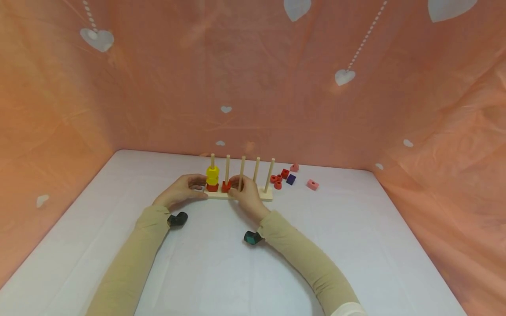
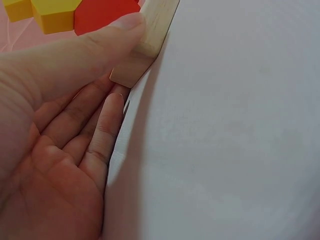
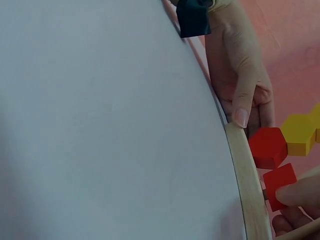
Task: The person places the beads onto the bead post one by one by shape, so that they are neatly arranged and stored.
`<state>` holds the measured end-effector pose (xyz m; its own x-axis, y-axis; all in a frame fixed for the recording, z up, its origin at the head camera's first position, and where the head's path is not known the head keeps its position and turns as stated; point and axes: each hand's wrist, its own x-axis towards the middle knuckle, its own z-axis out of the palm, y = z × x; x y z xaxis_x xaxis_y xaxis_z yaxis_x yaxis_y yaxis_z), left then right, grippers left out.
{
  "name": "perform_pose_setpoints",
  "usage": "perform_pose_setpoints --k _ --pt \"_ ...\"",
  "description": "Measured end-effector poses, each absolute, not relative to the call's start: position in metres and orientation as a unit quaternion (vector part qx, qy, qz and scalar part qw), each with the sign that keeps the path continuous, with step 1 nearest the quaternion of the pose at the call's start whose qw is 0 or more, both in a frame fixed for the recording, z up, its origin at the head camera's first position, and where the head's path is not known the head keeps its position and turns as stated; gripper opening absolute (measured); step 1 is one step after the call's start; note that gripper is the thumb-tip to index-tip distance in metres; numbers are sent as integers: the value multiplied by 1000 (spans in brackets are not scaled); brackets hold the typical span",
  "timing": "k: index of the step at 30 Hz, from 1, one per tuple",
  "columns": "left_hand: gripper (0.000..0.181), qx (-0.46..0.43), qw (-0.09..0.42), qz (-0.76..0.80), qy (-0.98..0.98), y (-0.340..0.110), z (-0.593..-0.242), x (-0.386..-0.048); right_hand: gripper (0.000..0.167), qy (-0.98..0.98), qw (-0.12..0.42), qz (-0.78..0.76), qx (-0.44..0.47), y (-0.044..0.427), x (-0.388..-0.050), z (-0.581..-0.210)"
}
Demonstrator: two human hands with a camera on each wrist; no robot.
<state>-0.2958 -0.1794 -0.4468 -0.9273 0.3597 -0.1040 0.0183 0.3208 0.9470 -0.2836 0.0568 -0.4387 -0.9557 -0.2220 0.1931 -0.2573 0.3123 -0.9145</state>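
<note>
A wooden stacking board (image 1: 219, 196) with several upright pegs stands on the table. My left hand (image 1: 179, 191) holds its left end, thumb (image 2: 110, 45) on the base and the other fingers at the far side. The leftmost peg carries a red hexagonal block (image 3: 267, 147) with yellow blocks (image 1: 212, 175) above it. On the second peg sits a red square block (image 3: 277, 180), low down, with a small gap above the base in the right wrist view. My right hand (image 1: 248, 197) pinches this block, reaching around the middle peg. The right hand's far fingers are partly hidden.
Right of the board lie small red blocks (image 1: 278, 185), a red cube (image 1: 285, 174), a dark purple block (image 1: 290, 179), a pink triangular block (image 1: 294, 167) and a pink rectangular block (image 1: 312, 184). An orange cloth (image 1: 253, 87) hangs behind the white table (image 1: 205, 263).
</note>
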Motion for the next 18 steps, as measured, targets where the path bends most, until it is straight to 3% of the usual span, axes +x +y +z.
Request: perform_pose_setpoints --k 7,16,18 --pt "68 114 153 572 798 -179 -449 -297 34 -817 15 555 157 60 -284 -442" --pt "69 113 152 569 800 -180 -449 -297 73 -851 -61 489 182 81 -265 -427" --pt "69 112 152 570 800 -180 -448 -296 76 -857 -77 475 186 90 -259 -423"
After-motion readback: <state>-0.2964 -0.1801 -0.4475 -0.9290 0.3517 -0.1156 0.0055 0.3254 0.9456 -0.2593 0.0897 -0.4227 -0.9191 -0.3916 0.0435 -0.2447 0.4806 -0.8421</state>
